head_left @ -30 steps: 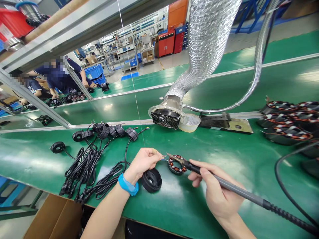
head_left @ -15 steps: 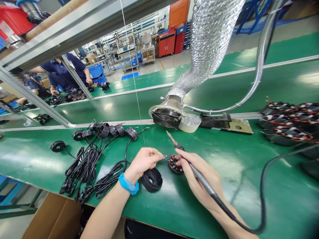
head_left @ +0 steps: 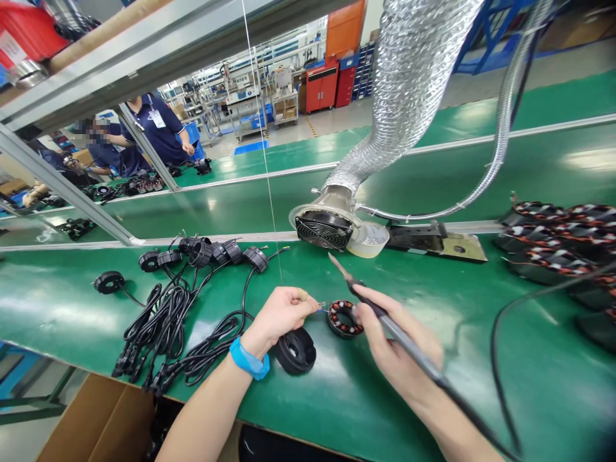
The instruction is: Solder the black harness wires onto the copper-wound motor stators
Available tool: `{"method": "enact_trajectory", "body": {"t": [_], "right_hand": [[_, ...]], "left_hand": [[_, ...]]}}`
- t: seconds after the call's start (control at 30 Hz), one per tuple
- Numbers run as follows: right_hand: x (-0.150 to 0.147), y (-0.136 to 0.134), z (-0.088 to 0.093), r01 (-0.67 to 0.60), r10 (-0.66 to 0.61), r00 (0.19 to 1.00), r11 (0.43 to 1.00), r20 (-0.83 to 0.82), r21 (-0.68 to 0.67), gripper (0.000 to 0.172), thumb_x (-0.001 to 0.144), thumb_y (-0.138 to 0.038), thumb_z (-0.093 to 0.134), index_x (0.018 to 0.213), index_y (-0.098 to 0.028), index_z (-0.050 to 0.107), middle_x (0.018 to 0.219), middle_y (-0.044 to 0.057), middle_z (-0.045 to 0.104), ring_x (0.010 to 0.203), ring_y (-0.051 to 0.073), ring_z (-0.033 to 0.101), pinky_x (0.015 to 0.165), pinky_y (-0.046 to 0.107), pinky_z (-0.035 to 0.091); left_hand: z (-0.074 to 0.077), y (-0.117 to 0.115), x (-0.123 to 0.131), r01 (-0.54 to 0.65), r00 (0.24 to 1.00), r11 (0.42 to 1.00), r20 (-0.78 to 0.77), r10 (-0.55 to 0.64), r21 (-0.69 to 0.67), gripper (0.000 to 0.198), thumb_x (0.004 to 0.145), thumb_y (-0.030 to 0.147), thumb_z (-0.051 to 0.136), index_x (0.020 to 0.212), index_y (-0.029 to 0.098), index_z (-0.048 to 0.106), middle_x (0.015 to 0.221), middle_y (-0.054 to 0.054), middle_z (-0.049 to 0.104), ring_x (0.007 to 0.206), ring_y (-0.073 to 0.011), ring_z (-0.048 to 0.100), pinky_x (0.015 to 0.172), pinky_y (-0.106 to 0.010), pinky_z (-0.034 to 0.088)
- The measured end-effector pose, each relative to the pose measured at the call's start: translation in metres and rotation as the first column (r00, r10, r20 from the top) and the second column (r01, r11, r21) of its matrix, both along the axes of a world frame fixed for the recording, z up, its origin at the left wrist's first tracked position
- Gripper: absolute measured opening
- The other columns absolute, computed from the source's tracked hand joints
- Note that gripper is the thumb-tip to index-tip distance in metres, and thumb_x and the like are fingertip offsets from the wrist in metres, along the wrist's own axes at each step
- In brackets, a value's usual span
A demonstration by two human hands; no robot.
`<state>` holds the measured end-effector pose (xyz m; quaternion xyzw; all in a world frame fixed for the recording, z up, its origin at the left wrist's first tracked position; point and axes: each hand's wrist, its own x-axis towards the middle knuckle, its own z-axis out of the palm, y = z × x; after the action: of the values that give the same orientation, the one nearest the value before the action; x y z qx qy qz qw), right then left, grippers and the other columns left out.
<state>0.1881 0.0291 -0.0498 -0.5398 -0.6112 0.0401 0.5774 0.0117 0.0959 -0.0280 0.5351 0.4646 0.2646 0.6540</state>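
My left hand (head_left: pixel 283 314), with a blue band at the wrist, pinches thin wire ends (head_left: pixel 321 307) just left of a small ring-shaped motor stator (head_left: pixel 344 319). Copper windings show on that stator, which lies on the green bench. In my right hand (head_left: pixel 399 327) is a soldering iron (head_left: pixel 392 327), held like a pen, its tip pointing up and left above the bench. My right fingertips are close to the stator's right side; whether they touch it I cannot tell. Beneath my left wrist rests a round black plastic housing (head_left: pixel 295 351).
Black cables with round caps (head_left: pixel 166 321) lie to the left. A fume extractor fan (head_left: pixel 323 231) on a foil duct hangs behind my hands, beside a roll of clear tape (head_left: pixel 370 240). Stacked stators (head_left: pixel 548 237) stand at right. Co-workers (head_left: pixel 154 125) are across the bench.
My right hand and the soldering iron have moved slightly right, uncovering more of the stator. My left hand keeps its pinch on the wires. A co-worker at the back has shifted.
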Motion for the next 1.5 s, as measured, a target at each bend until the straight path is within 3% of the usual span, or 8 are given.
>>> {"method": "enact_trajectory", "body": {"t": [0.1,0.2,0.37,0.5,0.63,0.93,1.5], "right_hand": [[0.007,-0.01,-0.01,0.055,-0.054,0.992,0.998,-0.116,0.008,0.015,0.094,-0.027,0.058,0.096,-0.022,0.072,0.063,0.0,0.066,0.052,0.015,0.062,0.055,0.027,0.052],[0.01,-0.016,-0.016,0.02,-0.016,0.991,0.999,-0.13,0.031,0.017,0.093,-0.027,0.058,0.087,-0.022,0.073,0.056,-0.001,0.063,0.046,0.014,0.059,0.047,0.027,0.049],[0.008,-0.015,-0.011,-0.004,0.006,0.999,0.999,-0.052,0.044,0.019,0.092,-0.026,0.057,0.082,-0.023,0.072,0.059,0.001,0.067,0.056,0.019,0.068,0.048,0.028,0.051],[0.007,-0.015,-0.011,-0.027,0.03,0.998,0.999,-0.063,0.044,0.018,0.091,-0.025,0.058,0.082,-0.023,0.073,0.058,0.001,0.067,0.054,0.018,0.067,0.047,0.028,0.05],[0.007,-0.017,-0.015,-0.045,0.047,0.986,0.999,-0.163,0.016,0.017,0.092,-0.024,0.058,0.086,-0.023,0.074,0.054,-0.002,0.062,0.043,0.014,0.058,0.046,0.026,0.048],[0.006,-0.02,-0.016,-0.021,0.027,0.944,1.0,-0.33,0.022,0.016,0.093,-0.022,0.058,0.091,-0.02,0.074,0.055,-0.003,0.059,0.044,0.011,0.052,0.043,0.024,0.044],[0.004,-0.019,-0.015,-0.033,0.035,0.966,0.999,-0.257,0.012,0.016,0.094,-0.02,0.057,0.096,-0.022,0.073,0.059,-0.003,0.062,0.046,0.01,0.056,0.048,0.023,0.048]], "left_hand": [[-0.002,0.001,0.0,-0.01,1.0,1.0,0.005,0.01,-0.011,0.031,0.07,0.041,0.073,0.074,0.012,0.062,0.048,0.009,0.038,0.04,-0.0032,0.026,0.043,-0.023,0.013],[-0.003,0.002,0.0,-0.016,1.0,1.0,0.011,0.016,-0.023,0.029,0.069,0.039,0.072,0.074,0.012,0.063,0.047,0.009,0.037,0.039,-0.0031,0.026,0.042,-0.023,0.012],[-0.004,0.002,0.0,-0.013,1.0,1.0,0.011,0.014,-0.026,0.031,0.068,0.042,0.073,0.073,0.013,0.061,0.047,0.01,0.036,0.039,-0.0031,0.025,0.042,-0.023,0.011],[-0.005,0.002,0.0,-0.015,1.0,1.0,-0.007,0.015,-0.027,0.034,0.068,0.044,0.074,0.072,0.014,0.061,0.047,0.009,0.036,0.039,-0.003,0.025,0.042,-0.023,0.011],[-0.003,0.002,0.0,-0.025,1.0,0.999,-0.006,0.025,-0.036,0.034,0.067,0.044,0.075,0.073,0.013,0.062,0.047,0.01,0.037,0.04,-0.0029,0.024,0.042,-0.023,0.012],[-0.002,0.001,0.0,-0.024,1.0,1.0,-0.015,0.024,-0.008,0.027,0.071,0.038,0.071,0.072,0.013,0.061,0.048,0.009,0.036,0.04,-0.0034,0.025,0.043,-0.023,0.012],[-0.004,0.002,-0.001,-0.014,1.0,1.0,-0.006,0.014,-0.01,0.025,0.073,0.037,0.07,0.072,0.014,0.06,0.047,0.009,0.035,0.04,-0.0033,0.025,0.042,-0.024,0.011]]}}
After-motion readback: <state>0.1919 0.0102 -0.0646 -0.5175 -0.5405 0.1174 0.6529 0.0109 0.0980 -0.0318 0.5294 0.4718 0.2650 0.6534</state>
